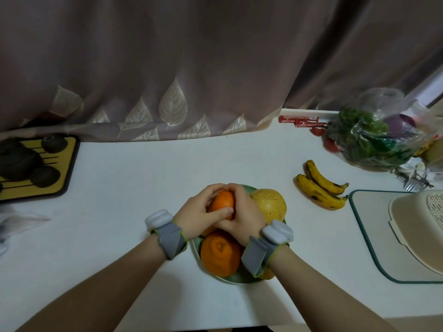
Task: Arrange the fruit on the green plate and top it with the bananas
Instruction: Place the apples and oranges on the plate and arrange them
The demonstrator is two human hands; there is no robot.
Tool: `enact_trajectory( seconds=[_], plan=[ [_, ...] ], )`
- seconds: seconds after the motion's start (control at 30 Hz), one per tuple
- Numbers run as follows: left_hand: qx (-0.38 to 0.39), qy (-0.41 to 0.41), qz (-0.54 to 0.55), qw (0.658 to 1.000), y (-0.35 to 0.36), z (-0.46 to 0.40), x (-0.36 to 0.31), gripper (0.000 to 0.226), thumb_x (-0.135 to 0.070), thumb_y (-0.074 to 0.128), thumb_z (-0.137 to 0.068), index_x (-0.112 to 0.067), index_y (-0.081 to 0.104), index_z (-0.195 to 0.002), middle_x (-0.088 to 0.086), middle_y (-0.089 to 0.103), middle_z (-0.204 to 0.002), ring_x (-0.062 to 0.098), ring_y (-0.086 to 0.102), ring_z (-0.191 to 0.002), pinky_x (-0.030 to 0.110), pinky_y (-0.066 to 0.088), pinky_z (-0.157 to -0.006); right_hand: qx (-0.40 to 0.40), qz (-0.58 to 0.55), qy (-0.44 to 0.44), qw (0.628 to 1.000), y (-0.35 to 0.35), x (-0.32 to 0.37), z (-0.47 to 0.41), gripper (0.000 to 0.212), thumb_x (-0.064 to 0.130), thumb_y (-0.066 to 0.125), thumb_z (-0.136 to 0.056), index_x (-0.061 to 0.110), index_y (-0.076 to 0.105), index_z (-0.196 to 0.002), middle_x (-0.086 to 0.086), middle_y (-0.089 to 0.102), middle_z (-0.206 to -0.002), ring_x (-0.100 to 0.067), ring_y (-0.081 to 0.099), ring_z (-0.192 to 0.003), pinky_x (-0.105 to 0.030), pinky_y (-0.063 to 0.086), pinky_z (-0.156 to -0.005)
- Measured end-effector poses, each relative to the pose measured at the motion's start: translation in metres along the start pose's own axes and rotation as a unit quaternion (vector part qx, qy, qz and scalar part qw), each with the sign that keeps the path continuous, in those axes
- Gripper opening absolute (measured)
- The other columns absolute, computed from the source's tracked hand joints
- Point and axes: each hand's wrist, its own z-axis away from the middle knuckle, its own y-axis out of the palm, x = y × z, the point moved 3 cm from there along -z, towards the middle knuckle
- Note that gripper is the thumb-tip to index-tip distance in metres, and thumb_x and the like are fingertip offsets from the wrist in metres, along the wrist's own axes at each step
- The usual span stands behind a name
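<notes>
I have both hands — left (194,215), right (242,215) — cupped shut around an orange (221,202) above the plate (242,277); the bananas (321,185) lie on the table, well right.

A: How many oranges?
B: Two that show clearly: one orange (221,203) cupped between the two hands, another orange (219,254) nearer on the one green plate (195,245). Slivers of orange beneath the wrists may be more; I cannot tell.
A: Other fruit on it?
B: One big yellow fruit (269,204).
A: Bananas?
B: Two bananas (321,185), side by side on the table.
A: Hands?
B: Two, a left hand (196,215) and a right hand (244,219), each with one grey wristband.
</notes>
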Motion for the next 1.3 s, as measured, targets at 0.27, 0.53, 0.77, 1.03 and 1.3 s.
enact_trajectory(
  seconds=[0.27, 0.53, 0.77, 1.03, 1.3],
  plan=[
    [0.011, 0.028, -0.185, 0.982, 0.005, -0.011, -0.015, 0.085, -0.057, 0.06, -0.057, -0.026, 0.04, -0.134, 0.0, 0.046, -0.136, 0.015, 0.043, -0.123, 0.028, 0.032, -0.106, 0.009, 0.152, 0.022, 0.988, -0.029, -0.03, 0.017, 0.101, 0.061, 0.061, -0.055, 0.025, 0.022, -0.141, 0.002, 0.037, -0.144, -0.021, 0.022, -0.14, -0.045, 0.003, -0.116],
    [0.039, -0.009, -0.198, 0.979, 0.013, -0.023, -0.008, 0.079, -0.053, 0.049, -0.067, -0.026, 0.03, -0.138, 0.006, 0.038, -0.139, 0.022, 0.039, -0.125, 0.024, 0.029, -0.101, -0.025, 0.143, 0.096, 0.985, -0.051, -0.064, 0.041, 0.105, 0.08, 0.032, -0.049, 0.025, 0.03, -0.138, 0.002, 0.026, -0.152, -0.019, 0.013, -0.144, -0.047, 0.002, -0.117],
    [0.043, -0.027, -0.228, 0.972, 0.014, -0.031, -0.006, 0.077, -0.054, 0.045, -0.069, -0.025, 0.029, -0.138, 0.004, 0.032, -0.147, 0.026, 0.034, -0.131, 0.04, 0.027, -0.112, -0.019, 0.136, 0.07, 0.988, -0.04, -0.055, 0.04, 0.105, 0.077, 0.033, -0.051, 0.024, 0.025, -0.141, 0.002, 0.021, -0.153, -0.018, 0.019, -0.142, -0.049, 0.006, -0.117],
    [0.023, -0.065, -0.123, 0.99, 0.008, -0.034, -0.006, 0.059, -0.046, 0.042, -0.09, -0.023, 0.024, -0.141, 0.003, 0.029, -0.15, 0.021, 0.025, -0.138, 0.037, 0.018, -0.116, 0.017, 0.119, 0.028, 0.992, -0.042, -0.034, 0.018, 0.084, 0.055, 0.041, -0.065, 0.027, 0.022, -0.143, 0.002, 0.016, -0.156, -0.019, 0.008, -0.145, -0.042, -0.002, -0.116],
    [-0.036, -0.048, -0.023, 0.998, 0.002, -0.027, 0.002, 0.038, -0.029, 0.03, -0.098, -0.02, 0.039, -0.134, 0.003, 0.039, -0.143, 0.016, 0.034, -0.133, 0.034, 0.022, -0.115, 0.139, 0.108, 0.013, 0.984, -0.041, -0.018, -0.027, 0.083, 0.026, 0.036, -0.061, 0.024, 0.026, -0.143, -0.001, 0.028, -0.153, -0.021, 0.024, -0.141, -0.046, 0.015, -0.116]
  ],
)
